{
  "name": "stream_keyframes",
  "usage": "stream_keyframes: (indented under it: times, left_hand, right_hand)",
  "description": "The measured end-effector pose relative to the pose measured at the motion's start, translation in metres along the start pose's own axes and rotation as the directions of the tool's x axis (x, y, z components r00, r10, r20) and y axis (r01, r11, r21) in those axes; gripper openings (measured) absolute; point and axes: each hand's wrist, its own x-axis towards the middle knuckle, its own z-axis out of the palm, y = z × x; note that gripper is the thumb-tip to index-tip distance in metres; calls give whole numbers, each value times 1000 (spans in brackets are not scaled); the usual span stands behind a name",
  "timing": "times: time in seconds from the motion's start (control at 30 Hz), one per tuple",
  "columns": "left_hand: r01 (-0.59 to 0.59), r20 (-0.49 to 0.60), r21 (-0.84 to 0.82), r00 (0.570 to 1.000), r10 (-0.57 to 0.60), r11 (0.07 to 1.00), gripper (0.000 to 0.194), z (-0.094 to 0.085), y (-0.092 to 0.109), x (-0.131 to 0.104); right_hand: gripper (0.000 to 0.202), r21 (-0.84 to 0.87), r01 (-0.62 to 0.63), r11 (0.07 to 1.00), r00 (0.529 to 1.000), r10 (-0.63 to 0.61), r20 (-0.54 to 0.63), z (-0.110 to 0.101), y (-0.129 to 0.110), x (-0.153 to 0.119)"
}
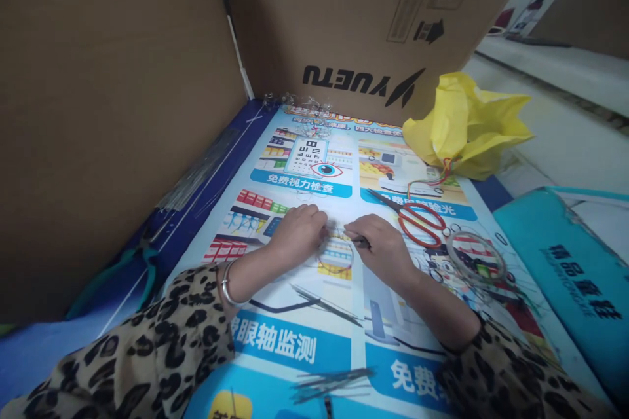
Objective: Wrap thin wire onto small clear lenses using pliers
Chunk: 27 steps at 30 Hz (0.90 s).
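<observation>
My left hand (299, 229) is closed in a pinch above the printed sheet, at what looks like a thin wire loop (337, 271) hanging between the two hands. Its fingertips are partly hidden. Facing it, my right hand (381, 245) is wrapped round a small dark object (362, 242) whose end sticks out toward the left; its kind cannot be made out. Just beyond the right hand lie scissors (421, 222) with red-orange handles, blades pointing away to the left. Below the hands, dark thin wire pieces (327, 306) are scattered, and another bundle of wires (334, 383) lies closer to me.
Cardboard walls (344, 19) rise behind and at the left. Teal-handled pliers (142, 268) lie left, near a pile of thin wires (196, 173). On the right are a coil (476, 256), a yellow bag (457, 124) and a teal box (565, 275). Tangled wire (312, 108) sits at the back.
</observation>
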Motion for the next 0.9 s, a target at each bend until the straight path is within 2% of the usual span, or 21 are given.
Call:
stream_keyframes:
  times: [0.27, 0.43, 0.63, 0.8, 0.9]
  left_hand:
    - [63, 8, 27, 998, -64, 998, 12, -2, 1, -1]
    - [47, 18, 83, 999, -49, 995, 14, -4, 3, -2]
    - [41, 15, 72, 999, -42, 997, 18, -7, 4, -4]
    - [27, -6, 71, 1000, -27, 997, 16, -6, 3, -4]
    - [28, -15, 70, 1000, -27, 997, 16, -6, 3, -5]
  right_hand:
    - [25, -47, 95, 994, 994, -97, -46, 0, 2, 2]
    - [23, -144, 218, 965, 975, -212, 60, -7, 2, 1]
    - [21, -214, 388, 896, 911, -339, 234, -15, -2, 2]
    - [21, -223, 423, 878, 885, -347, 311, -17, -2, 1]
    - [23, -193, 407, 893, 890, -340, 302, -18, 0, 0]
